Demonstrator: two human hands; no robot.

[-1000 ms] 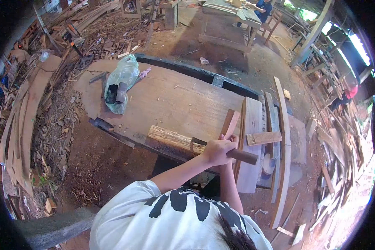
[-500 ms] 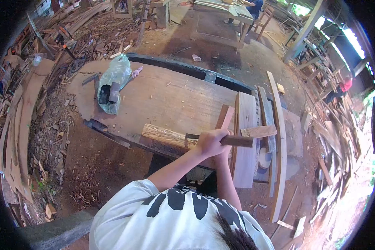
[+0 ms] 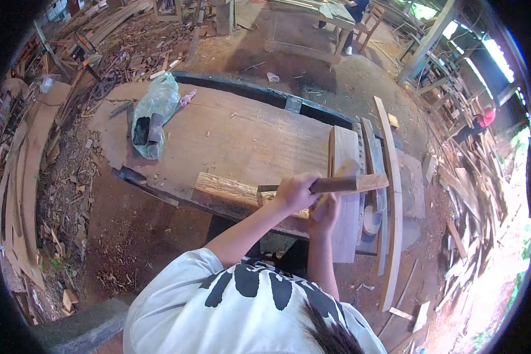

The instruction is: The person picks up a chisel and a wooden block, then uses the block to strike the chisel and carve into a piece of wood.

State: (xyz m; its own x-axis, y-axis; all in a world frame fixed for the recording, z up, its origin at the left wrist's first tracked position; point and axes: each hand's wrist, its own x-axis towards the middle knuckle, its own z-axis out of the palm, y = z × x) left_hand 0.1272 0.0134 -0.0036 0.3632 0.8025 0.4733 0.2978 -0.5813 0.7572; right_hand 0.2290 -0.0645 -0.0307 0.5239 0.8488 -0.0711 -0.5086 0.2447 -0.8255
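Observation:
My left hand (image 3: 297, 192) is closed around a dark wooden bar (image 3: 335, 185), which sticks out to its right; a short dark part shows on its other side. Just below and to the right, my right hand (image 3: 325, 211) is closed on a wooden piece (image 3: 347, 168), blurred by motion. A lighter wood block (image 3: 373, 182) lies across the dark bar's right end; whether they touch is unclear. Beneath and left of my hands is a rough-surfaced wood length (image 3: 224, 190) on the workbench (image 3: 242, 133).
A plastic bag (image 3: 159, 97) with dark cylindrical things lies on the bench's left. A thick plank (image 3: 345, 236) and long strips (image 3: 390, 236) lie at its right. Scrap wood surrounds the bench. One person (image 3: 357, 13) is by a far table, another (image 3: 484, 120) at the right.
My right hand has come further into view below the bar. The wooden piece has swung right and blurred. The whole view has shifted slightly.

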